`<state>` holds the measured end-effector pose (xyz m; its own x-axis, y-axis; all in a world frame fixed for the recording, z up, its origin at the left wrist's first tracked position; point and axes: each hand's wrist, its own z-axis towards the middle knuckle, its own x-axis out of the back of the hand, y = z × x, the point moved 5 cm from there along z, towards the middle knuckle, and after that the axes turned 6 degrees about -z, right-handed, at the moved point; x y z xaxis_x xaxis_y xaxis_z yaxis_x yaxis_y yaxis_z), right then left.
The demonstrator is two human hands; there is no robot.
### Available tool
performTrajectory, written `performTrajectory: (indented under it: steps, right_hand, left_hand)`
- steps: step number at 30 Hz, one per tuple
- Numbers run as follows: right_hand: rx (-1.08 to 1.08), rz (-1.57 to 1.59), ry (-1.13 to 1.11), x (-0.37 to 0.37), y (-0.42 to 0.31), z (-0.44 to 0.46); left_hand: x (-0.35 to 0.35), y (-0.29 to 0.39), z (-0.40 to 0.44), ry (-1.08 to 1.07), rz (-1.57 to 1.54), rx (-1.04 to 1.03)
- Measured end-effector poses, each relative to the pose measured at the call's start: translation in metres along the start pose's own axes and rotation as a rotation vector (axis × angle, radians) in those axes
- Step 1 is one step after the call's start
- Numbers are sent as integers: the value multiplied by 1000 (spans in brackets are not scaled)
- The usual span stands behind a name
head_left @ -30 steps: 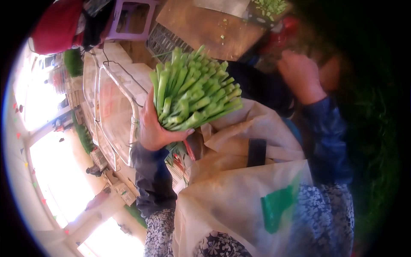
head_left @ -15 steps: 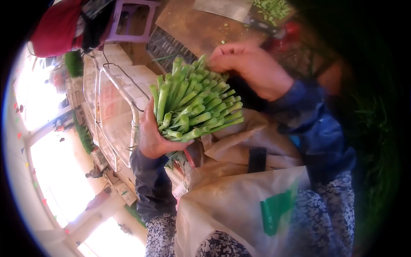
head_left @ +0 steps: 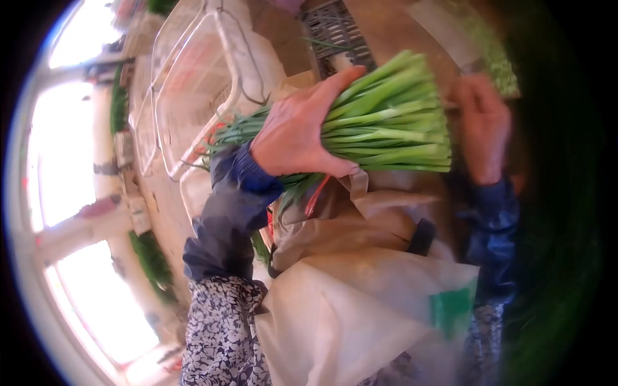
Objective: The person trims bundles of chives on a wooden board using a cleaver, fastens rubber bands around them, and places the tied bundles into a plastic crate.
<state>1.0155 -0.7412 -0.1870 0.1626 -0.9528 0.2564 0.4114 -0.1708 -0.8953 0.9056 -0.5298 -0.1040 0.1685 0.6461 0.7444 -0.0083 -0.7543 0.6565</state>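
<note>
A thick bundle of green stalks (head_left: 393, 122) lies across the upper middle, its cut ends facing right and its darker leaves trailing left. My left hand (head_left: 302, 128) is wrapped round it from above, the thumb along the near side. Just right of the cut ends is my right hand (head_left: 481, 119), with its fingers curled together; whether anything small is between them is too blurred to tell. A red strip (head_left: 317, 195) hangs below the bundle. Beneath it a tan apron (head_left: 347, 302) with a green patch (head_left: 452, 310) covers my lap.
A white metal frame (head_left: 226, 58) stands at the upper left. Behind the bundle are a dark slatted crate (head_left: 331, 32) and a brown board (head_left: 386, 32). Chopped green pieces (head_left: 492, 55) lie at the upper right. More greens (head_left: 151, 260) are at the left.
The view has shifted. My left hand has turned the bundle from cut ends facing me to lying sideways, ends rightward. My right hand has moved from its top edge to the right of the ends.
</note>
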Motion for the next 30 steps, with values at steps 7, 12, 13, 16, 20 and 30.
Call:
performTrajectory:
  steps: [7,12,13,16,20,30]
  right_hand:
    - [-533,-74,-159,40,32,-1]
    - [-137,274,-362,-29,-50,13]
    - [2,317,-408,-48,-78,24]
    - [430,275,-535,-134,-118,41]
    - [700,558,-310,-267,-198,-10]
    - [1112,481,-734,-273,-188,-51]
  left_hand:
    - [44,-14,-18,234,-188,-37]
    - [140,-58,-80,630,-666,-245]
    - [144,-48,-92,670,-647,-221]
    - [154,-43,-116,1052,-552,-299]
    - [152,-83,-176,1197,-553,-270]
    - [110,-114,-355,989,-1318,188]
